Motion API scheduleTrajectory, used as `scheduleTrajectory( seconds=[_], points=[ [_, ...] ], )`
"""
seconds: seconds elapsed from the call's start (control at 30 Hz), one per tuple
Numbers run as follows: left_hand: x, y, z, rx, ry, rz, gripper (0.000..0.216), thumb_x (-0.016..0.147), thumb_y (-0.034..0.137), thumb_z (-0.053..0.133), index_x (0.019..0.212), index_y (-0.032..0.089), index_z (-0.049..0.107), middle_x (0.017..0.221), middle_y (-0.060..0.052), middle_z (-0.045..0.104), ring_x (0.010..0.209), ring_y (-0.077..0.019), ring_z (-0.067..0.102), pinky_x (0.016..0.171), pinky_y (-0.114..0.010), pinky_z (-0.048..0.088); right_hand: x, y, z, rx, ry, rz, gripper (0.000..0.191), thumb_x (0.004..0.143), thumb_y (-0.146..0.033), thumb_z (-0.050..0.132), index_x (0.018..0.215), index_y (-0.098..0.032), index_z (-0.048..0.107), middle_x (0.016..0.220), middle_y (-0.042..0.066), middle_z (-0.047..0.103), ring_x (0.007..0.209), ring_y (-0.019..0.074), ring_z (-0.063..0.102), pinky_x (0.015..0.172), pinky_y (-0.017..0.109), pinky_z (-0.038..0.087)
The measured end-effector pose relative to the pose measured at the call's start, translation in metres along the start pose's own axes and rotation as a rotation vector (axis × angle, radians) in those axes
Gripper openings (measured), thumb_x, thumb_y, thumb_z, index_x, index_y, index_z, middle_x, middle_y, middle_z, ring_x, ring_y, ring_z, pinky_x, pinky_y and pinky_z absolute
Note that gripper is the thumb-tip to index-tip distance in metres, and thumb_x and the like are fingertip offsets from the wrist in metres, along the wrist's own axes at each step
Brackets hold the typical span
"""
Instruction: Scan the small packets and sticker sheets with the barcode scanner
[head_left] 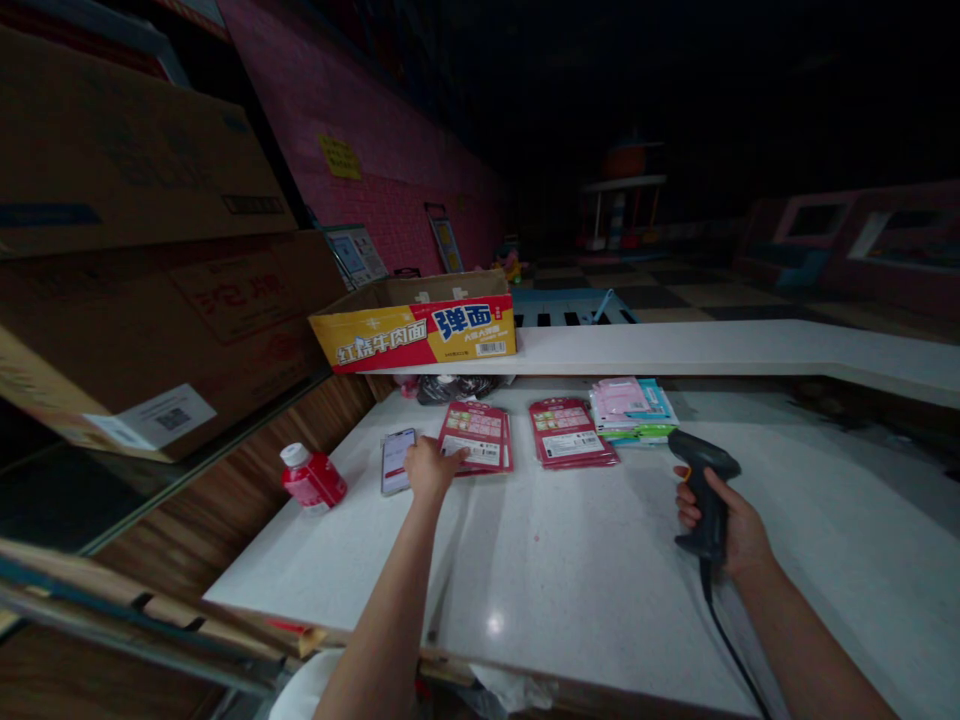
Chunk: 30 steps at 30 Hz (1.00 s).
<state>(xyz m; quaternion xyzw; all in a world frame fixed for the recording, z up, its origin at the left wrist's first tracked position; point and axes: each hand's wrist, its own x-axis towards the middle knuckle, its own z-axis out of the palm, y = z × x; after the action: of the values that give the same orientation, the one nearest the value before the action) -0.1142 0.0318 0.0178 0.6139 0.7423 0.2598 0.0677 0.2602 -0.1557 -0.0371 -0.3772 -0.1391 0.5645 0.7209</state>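
My right hand (731, 525) is wrapped round the grip of a dark barcode scanner (703, 485), its head pointing toward the far packets and its cable trailing back along my arm. My left hand (427, 467) reaches forward, fingers resting on the lower edge of a red stack of packets (478, 436), right beside a phone (396, 460) lying flat with its screen lit. A second red stack (570, 432) lies to the right, then a pink and green pile of packets (632, 408).
All lies on a white counter (570, 570) with a raised white shelf (712, 345) behind. A yellow and red noodle carton (420, 322) sits on that shelf. A red bottle (312, 478) lies at the left. Large cardboard boxes (142, 250) stack at the left.
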Motion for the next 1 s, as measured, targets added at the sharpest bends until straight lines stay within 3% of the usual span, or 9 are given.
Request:
scheduleTrajectory(
  seconds=[0.1,0.2,0.33,0.5,0.73,1.0],
  points=[
    [0.0,-0.001,-0.004,-0.415,-0.028,-0.132,0.03,0.074,0.032,0.074,0.09,0.016,0.054,0.084,-0.01,0.068,0.088,-0.0289,0.069,0.075,-0.038,0.054,0.0,0.0,0.0,-0.001,-0.006,-0.001,0.036,0.066,-0.04,0.081,0.091,-0.016,0.068,0.058,-0.003,0.053,0.045,0.0084,0.044,0.039,0.019,0.041],
    [-0.004,-0.002,-0.006,-0.956,-0.209,-0.314,0.021,0.077,0.023,0.072,0.084,0.016,0.053,0.068,-0.003,0.065,0.065,-0.0191,0.068,0.061,-0.033,0.058,0.001,0.0,-0.001,-0.006,-0.003,-0.002,0.038,0.065,-0.041,0.082,0.09,-0.016,0.068,0.057,-0.003,0.053,0.044,0.0081,0.044,0.039,0.019,0.041],
    [-0.025,0.0,0.003,-1.345,-0.365,-0.267,0.03,0.067,0.022,0.082,0.085,0.014,0.059,0.08,-0.005,0.072,0.069,-0.0152,0.07,0.066,-0.03,0.061,0.0,0.001,0.0,-0.016,0.006,-0.004,0.04,0.064,-0.041,0.083,0.09,-0.015,0.068,0.058,-0.003,0.054,0.044,0.008,0.045,0.039,0.019,0.041],
    [-0.056,0.014,0.037,-1.495,-0.373,-0.011,0.057,0.062,0.04,0.085,0.108,0.016,0.061,0.108,-0.011,0.073,0.091,-0.0248,0.072,0.08,-0.04,0.061,-0.002,0.002,0.0,-0.045,-0.003,-0.029,0.039,0.065,-0.041,0.083,0.09,-0.016,0.068,0.057,-0.003,0.054,0.044,0.0083,0.045,0.039,0.019,0.04],
    [-0.064,0.013,0.074,-1.473,-0.248,0.092,0.052,0.067,0.048,0.08,0.103,0.015,0.061,0.11,-0.013,0.072,0.102,-0.0281,0.069,0.093,-0.045,0.054,-0.005,0.006,0.006,-0.192,-0.048,-0.042,0.044,0.065,-0.044,0.083,0.096,-0.018,0.066,0.054,-0.003,0.055,0.04,0.0092,0.044,0.036,0.02,0.038],
    [-0.063,0.008,0.079,-1.439,-0.208,0.128,0.053,0.069,0.053,0.077,0.103,0.015,0.061,0.11,-0.013,0.071,0.103,-0.0271,0.068,0.096,-0.044,0.052,-0.033,0.017,0.063,-0.499,-0.178,-0.037,0.046,0.07,-0.052,0.079,0.097,-0.018,0.063,0.054,-0.004,0.057,0.036,0.0096,0.046,0.034,0.021,0.036]
  ],
)
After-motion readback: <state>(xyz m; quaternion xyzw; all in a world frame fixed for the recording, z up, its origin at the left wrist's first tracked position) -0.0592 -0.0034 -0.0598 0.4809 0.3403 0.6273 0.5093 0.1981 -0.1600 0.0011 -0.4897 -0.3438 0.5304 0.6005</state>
